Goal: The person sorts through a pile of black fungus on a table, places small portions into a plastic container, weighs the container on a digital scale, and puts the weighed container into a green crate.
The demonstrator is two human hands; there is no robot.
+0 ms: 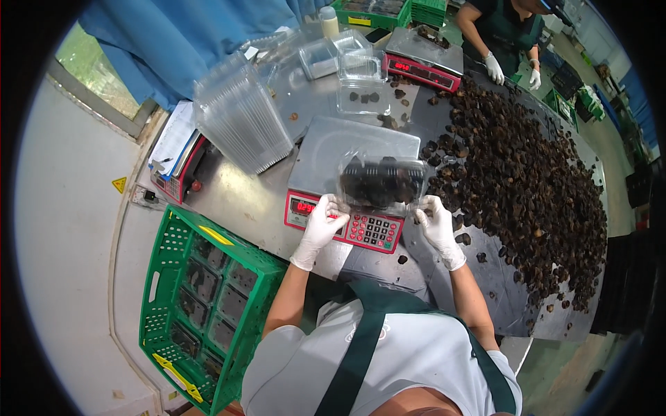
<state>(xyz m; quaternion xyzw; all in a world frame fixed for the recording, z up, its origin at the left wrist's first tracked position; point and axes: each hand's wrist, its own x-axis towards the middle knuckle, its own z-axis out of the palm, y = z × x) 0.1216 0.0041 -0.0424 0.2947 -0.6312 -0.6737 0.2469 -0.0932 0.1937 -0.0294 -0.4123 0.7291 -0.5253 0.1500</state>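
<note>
My left hand (324, 225) and my right hand (438, 229), both in white gloves, grip the near corners of a clear plastic box (383, 184). Dark brown pieces, perhaps mushrooms, fill the box, which is blurred by motion. It is held over the near right part of a scale's metal plate (347, 142); whether it touches the plate I cannot tell. Below it shows the scale's red front panel (374, 232) with keys and a lit display. To the right of my right hand spreads a large heap of the same dark pieces (527, 187).
A stack of clear plastic boxes (241, 118) leans at the left. Beside my left arm stands a green crate (156, 305) with filled boxes. Behind are another scale (423, 52), loose clear boxes (347, 55) and a bottle (329, 22). A gloved co-worker (503, 35) stands at the far right.
</note>
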